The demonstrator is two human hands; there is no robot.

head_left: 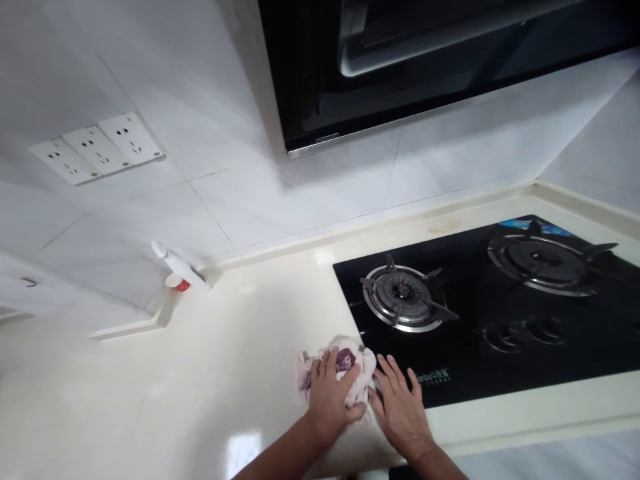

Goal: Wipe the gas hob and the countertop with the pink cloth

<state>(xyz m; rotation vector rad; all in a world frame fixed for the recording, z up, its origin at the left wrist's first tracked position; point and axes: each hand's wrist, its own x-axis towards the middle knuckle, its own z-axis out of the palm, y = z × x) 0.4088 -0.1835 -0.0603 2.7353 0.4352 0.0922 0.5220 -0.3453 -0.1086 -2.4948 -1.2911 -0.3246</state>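
A crumpled pale pink cloth [364, 360] with a purple patch lies on the countertop, against the left front edge of the black gas stove [470, 360]. My left hand [330, 397] grips the cloth from above, fingers bent over it and pressing it down. Just right of it, my right hand [400, 403] rests with fingers spread at the stove's front left corner. Its fingertips are beside the cloth, partly over the black glass, and nothing is held in it. The underside of the cloth is hidden.
Two burners, a near left burner [404, 299] and a far right burner [543, 263], have raised pan supports. A white bottle [183, 267] and a red-and-white cup [177, 283] stand by the wall. The black range hood [425, 87] overhangs; wall sockets [97, 148] are left.
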